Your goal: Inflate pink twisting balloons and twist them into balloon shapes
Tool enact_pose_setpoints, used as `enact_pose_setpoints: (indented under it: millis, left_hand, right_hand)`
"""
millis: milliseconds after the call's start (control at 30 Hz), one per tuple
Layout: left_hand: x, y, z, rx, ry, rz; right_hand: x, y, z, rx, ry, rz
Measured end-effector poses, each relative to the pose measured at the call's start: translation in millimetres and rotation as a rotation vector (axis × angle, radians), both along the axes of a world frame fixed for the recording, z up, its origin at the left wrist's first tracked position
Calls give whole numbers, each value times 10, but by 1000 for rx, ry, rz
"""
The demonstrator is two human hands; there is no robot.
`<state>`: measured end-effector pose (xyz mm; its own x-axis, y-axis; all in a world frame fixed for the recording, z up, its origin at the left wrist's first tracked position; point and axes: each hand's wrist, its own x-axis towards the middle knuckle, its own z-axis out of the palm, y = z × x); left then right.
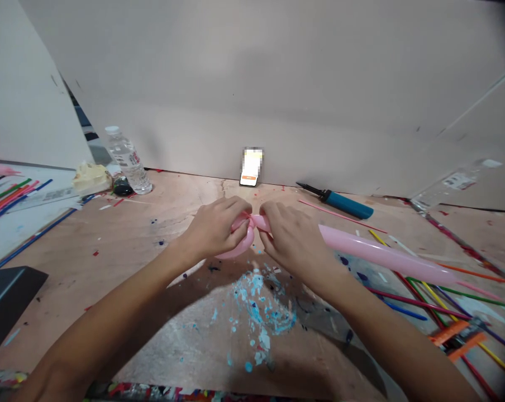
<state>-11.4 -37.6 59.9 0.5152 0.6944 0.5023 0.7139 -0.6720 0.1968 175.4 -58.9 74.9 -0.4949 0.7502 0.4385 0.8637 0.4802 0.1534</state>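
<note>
A long pink modelling balloon (374,249) stretches from the middle of the table out to the right, ending in a thin uninflated tail. My left hand (219,226) is closed around a rounded, bent part of it, close to a twisted spot between the hands. Just right of that twist, my right hand (292,231) grips the balloon with fingers curled over it. Its long inflated length comes out beyond the right hand. Parts of the balloon under both hands are hidden.
Against the back wall leans a phone (251,166). A blue hand pump (347,204) lies right of it. Water bottles stand at the left (129,161) and right (449,183). Uninflated balloons (420,301) lie scattered at right, near an orange-handled tool (457,335). Blue paint flecks (256,301) mark the wooden table.
</note>
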Motion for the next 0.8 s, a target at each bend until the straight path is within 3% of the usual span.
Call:
enact_pose_setpoints:
  millis: [300,533,667,800]
  left_hand:
    - [-62,27,5,117,14,0]
    - [-94,56,57,-16,-231,-95]
    - [-126,92,65,-32,-376,-79]
    - [-139,125,37,-4,-500,-74]
  right_hand:
    - [-21,-74,193,-225,-33,32]
    - [-39,0,50,-171,78,35]
    - [-73,40,-78,-153,232,156]
    - [-75,41,-81,-187,428,264]
